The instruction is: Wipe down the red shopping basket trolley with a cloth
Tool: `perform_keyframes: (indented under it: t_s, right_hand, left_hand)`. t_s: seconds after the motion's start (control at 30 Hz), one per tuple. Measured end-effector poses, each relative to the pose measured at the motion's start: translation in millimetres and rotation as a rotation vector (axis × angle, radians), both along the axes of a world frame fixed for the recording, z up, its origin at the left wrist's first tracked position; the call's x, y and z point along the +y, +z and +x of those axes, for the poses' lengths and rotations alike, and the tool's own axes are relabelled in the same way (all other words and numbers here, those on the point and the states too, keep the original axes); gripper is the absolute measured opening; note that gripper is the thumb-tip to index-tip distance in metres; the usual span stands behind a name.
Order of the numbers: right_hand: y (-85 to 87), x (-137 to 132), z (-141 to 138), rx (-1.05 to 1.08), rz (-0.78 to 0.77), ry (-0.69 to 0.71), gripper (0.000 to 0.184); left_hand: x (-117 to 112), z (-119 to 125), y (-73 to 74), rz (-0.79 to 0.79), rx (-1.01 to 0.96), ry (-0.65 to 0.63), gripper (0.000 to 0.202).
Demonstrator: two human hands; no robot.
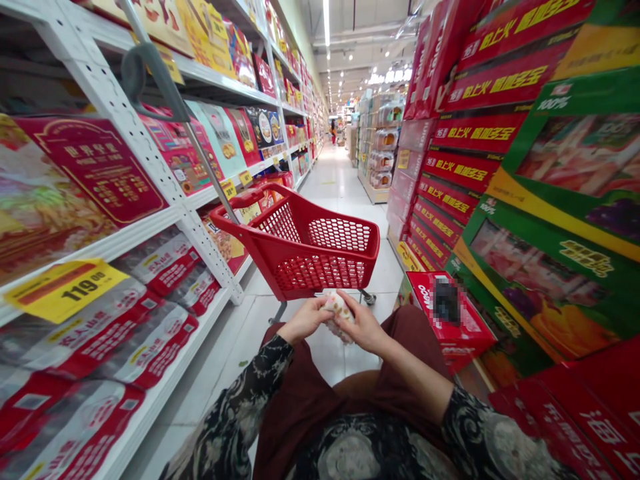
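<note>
Between my knees, both hands hold a small, soft-looking white bundle [340, 309] with yellowish-brown and pink spots. I cannot make out whether it is cloth or a wrapped packet. My left hand [306, 320] is closed on its left side, with thumb and fingers near the top. From the right, my right hand [365, 325] curls over it, fingers bent along its side. The lower end of the bundle hangs below the fingers. Just beyond the hands stands a red plastic shopping cart [325, 230] with perforated sides and a long metal handle pole [207, 157].
White shelving [200, 200] with boxed goods and bottle packs [100, 333] runs along the left. Stacked red drink cartons [465, 143] and green fruit boxes [545, 253] rise close on the right. A tiled aisle [337, 180] stretches ahead, with a person [333, 132] far off.
</note>
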State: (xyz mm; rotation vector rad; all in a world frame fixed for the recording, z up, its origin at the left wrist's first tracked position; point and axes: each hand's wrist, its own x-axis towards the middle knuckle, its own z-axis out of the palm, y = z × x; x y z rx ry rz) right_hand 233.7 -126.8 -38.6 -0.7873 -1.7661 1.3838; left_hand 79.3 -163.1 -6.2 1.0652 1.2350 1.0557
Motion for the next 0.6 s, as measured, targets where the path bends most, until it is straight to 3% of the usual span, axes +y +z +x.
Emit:
perform_keyframes:
  t_s: [0.07,0.17,0.23,0.33,0.4,0.5,0.6]
  right_hand:
    - [-1.4,3,-1,0.091,-0.133,-0.032,0.06]
    - [2.2,8,0,0.21,-0.317,-0.083,0.056]
    - [4.8,10,0,0.264,-0.408,-0.1,0.059]
    - [6.1,11,1,0.259,-0.453,-0.081,0.065]
    - [6.7,10,3,0.172,-0.304,-0.158,0.062]
    - [7.9,5,6,0.017,0.168,-0.327,0.051]
    - [3.9,-1,4,-0.103,0.535,-0.214,0.055]
  left_hand:
    - [3,2,1.9,0.052,0.051,0.051,0.015]
    - [5,9,2.4,0.152,0.102,0.315,0.027]
    - [5,15,2.2,0.121,0.041,0.438,0.039]
    - [5,22,1.3,-0.043,-0.171,0.338,0.042]
    - [7,23,0.7,-0.08,-0.243,0.327,0.035]
    - [12,23,0.5,-0.077,-0.23,0.484,0.03]
    - [16,26,1.2,-0.09,-0.23,0.58,0.031]
